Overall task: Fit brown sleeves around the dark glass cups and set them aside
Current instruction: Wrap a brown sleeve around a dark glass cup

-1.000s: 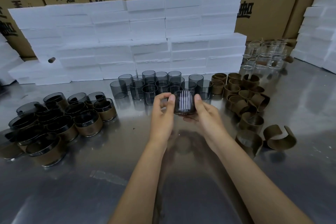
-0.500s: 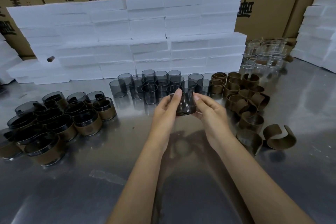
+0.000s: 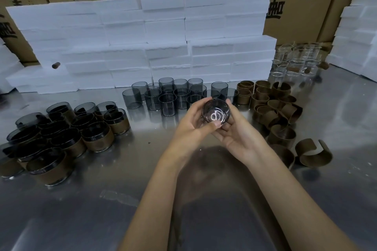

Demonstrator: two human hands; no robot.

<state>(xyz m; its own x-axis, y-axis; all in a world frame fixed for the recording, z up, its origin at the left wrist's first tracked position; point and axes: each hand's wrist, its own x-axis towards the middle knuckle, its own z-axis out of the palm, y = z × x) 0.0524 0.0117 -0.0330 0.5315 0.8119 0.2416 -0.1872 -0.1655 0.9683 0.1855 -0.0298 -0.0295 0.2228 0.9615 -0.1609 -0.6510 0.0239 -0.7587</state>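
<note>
Holding a small dark smoked-glass cup tipped so that its open mouth faces the camera, the person keeps it lifted above the middle of the shiny steel table, and it wears no sleeve yet. The left hand curls round the cup's left side with its thumb laid across the near rim, while the right hand cradles it from below and from the right, palm turned up and fingers bent loosely under the glass; both hands are grasping the one cup. Both forearms come in from the near edge and meet at it. To do this step well, the judgement is that one hand should keep the cup steady while the other fetches a split brown curled sleeve from the pile towards the right edge, spreads its gap and slides it squarely round the wall, below the rim. Glass is slippery, so a firm hold matters. Bare dark cups stand in a cluster towards the far edge, in front of stacked white foam blocks, and finished sleeved cups crowd the left edge, where this one belongs once dressed.
</note>
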